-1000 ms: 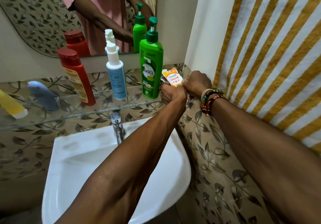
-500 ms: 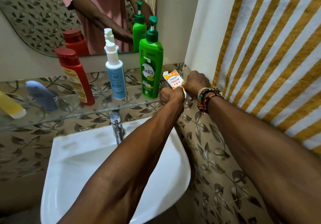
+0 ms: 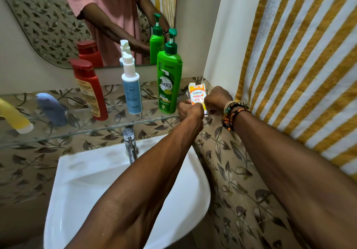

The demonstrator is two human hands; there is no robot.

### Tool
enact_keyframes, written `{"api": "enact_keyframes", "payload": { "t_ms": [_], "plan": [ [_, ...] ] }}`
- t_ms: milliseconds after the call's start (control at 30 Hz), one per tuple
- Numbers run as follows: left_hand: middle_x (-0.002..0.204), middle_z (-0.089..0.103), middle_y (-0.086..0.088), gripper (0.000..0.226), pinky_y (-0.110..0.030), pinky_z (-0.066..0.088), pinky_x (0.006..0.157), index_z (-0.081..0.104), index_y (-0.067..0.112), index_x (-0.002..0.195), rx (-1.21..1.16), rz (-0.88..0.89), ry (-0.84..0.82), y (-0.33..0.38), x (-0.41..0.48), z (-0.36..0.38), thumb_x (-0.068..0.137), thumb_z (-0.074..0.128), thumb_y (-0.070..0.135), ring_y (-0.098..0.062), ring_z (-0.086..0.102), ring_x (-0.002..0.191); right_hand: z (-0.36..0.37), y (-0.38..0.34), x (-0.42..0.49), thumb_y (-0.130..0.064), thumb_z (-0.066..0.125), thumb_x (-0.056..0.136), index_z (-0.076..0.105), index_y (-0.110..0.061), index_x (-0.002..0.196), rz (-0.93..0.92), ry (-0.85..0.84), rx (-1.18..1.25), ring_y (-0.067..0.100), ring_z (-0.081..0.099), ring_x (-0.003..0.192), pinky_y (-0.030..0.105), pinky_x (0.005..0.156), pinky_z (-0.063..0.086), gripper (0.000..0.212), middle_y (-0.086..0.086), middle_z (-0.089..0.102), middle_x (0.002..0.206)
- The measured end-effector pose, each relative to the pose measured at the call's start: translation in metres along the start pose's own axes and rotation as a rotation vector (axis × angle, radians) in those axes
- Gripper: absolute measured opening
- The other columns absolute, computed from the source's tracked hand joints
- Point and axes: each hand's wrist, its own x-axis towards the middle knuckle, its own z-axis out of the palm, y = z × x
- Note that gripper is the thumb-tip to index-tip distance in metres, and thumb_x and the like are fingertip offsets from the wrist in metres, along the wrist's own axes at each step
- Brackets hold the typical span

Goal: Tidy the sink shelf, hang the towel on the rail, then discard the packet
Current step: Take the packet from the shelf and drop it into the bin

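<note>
Item — small orange-and-white foil packet [image 3: 197, 96], now raised upright beside the tall green plastic pump bottle [image 3: 169, 86]; your left hand [image 3: 190, 111] and right hand [image 3: 216, 99] pinch it — discarding likely begins.

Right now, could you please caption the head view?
Left hand and right hand hold the orange packet beside the green bottle.

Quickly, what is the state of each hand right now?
Left hand: closed, pinching the packet.
Right hand: closed, also gripping the packet.
</note>
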Motion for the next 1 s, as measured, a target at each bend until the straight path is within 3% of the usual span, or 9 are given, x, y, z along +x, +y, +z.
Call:
{"api": "enact_keyframes", "payload": {
  "t_ms": [67, 167, 333, 500, 600, 667, 833, 933, 1000],
  "plan": [
    [0.106, 0.065, -0.008, 0.041, -0.039, 0.057, 0.081, 0.046, 0.021, 0.106, -0.027, -0.009, -0.02, 0.0, -0.003, -0.005, 0.077, 0.065, -0.001, -0.029, 0.064, 0.095, 0.0, 0.001, -0.005, -0.01, 0.057, 0.087, 0.064, -0.003, 0.087, 0.015, 0.015, 0.023, 0.03, 0.065, 0.077, 0.026, 0.049, 0.041, 0.01, 0.014, 0.066, 0.081],
    [0.101, 0.059, -0.004, 0.05, -0.029, 0.05, 0.07, 0.052, 0.018, 0.122, -0.032, 0.004, -0.034, 0.0, -0.009, -0.011, 0.078, 0.069, 0.002, -0.024, 0.06, 0.089, -0.001, 0.003, -0.01, -0.011, 0.06, 0.087, 0.059, -0.006, 0.088, 0.023, 0.047, 0.047, 0.026, 0.058, 0.08, 0.023, 0.045, 0.033, 0.005, 0.012, 0.061, 0.087],
    [0.116, 0.068, -0.015, 0.049, -0.043, 0.058, 0.085, 0.058, 0.003, 0.126, 0.017, -0.013, -0.086, -0.004, -0.019, -0.02, 0.078, 0.07, 0.001, -0.031, 0.067, 0.1, -0.003, 0.005, -0.022, -0.006, 0.059, 0.085, 0.058, -0.004, 0.086, 0.056, 0.026, 0.127, 0.025, 0.053, 0.08, 0.024, 0.045, 0.031, 0.002, 0.013, 0.057, 0.087],
    [0.102, 0.073, -0.014, 0.031, -0.028, 0.056, 0.062, 0.069, 0.001, 0.108, 0.074, 0.016, -0.136, -0.006, -0.021, -0.03, 0.078, 0.076, 0.005, -0.023, 0.07, 0.081, -0.004, 0.006, -0.034, 0.0, 0.055, 0.083, 0.053, -0.003, 0.087, 0.092, -0.028, 0.29, 0.027, 0.053, 0.086, 0.03, 0.066, 0.043, 0.005, 0.02, 0.052, 0.092],
    [0.105, 0.073, -0.011, 0.028, -0.033, 0.059, 0.075, 0.07, 0.003, 0.108, 0.121, 0.017, -0.211, -0.005, -0.023, -0.038, 0.08, 0.074, 0.007, -0.021, 0.069, 0.083, -0.004, 0.006, -0.045, 0.0, 0.055, 0.084, 0.057, -0.001, 0.095, 0.104, -0.01, 0.323, 0.034, 0.064, 0.097, 0.039, 0.079, 0.053, 0.012, 0.023, 0.061, 0.099],
    [0.106, 0.072, -0.015, 0.03, -0.044, 0.06, 0.082, 0.069, 0.003, 0.107, 0.078, -0.021, -0.217, -0.004, -0.027, -0.045, 0.078, 0.077, 0.004, -0.027, 0.071, 0.09, -0.001, 0.006, -0.053, 0.001, 0.054, 0.082, 0.059, 0.0, 0.096, 0.106, 0.019, 0.325, 0.039, 0.066, 0.101, 0.038, 0.076, 0.053, 0.015, 0.023, 0.065, 0.099],
    [0.111, 0.071, -0.015, 0.042, -0.041, 0.059, 0.085, 0.064, 0.005, 0.117, 0.031, -0.026, -0.248, -0.009, -0.031, -0.063, 0.078, 0.079, 0.004, -0.03, 0.071, 0.094, 0.007, 0.007, -0.071, 0.005, 0.052, 0.077, 0.064, 0.008, 0.096, 0.143, 0.029, 0.389, 0.034, 0.063, 0.08, 0.04, 0.065, 0.051, 0.023, 0.021, 0.062, 0.085],
    [0.114, 0.069, -0.018, 0.047, -0.04, 0.057, 0.086, 0.06, 0.003, 0.121, -0.057, -0.035, -0.278, -0.012, -0.038, -0.073, 0.079, 0.079, 0.008, -0.032, 0.07, 0.097, 0.009, 0.003, -0.083, 0.007, 0.05, 0.076, 0.062, 0.003, 0.085, 0.146, 0.04, 0.411, 0.031, 0.058, 0.07, 0.039, 0.06, 0.05, 0.015, 0.02, 0.058, 0.078],
    [0.113, 0.07, -0.019, 0.049, -0.036, 0.057, 0.076, 0.06, 0.002, 0.121, -0.098, -0.047, -0.3, -0.013, -0.042, -0.08, 0.079, 0.08, 0.016, -0.031, 0.07, 0.097, 0.01, 0.0, -0.089, 0.006, 0.05, 0.076, 0.061, 0.0, 0.08, 0.147, 0.047, 0.422, 0.03, 0.056, 0.067, 0.038, 0.059, 0.049, 0.012, 0.018, 0.057, 0.074]
  ]
}}
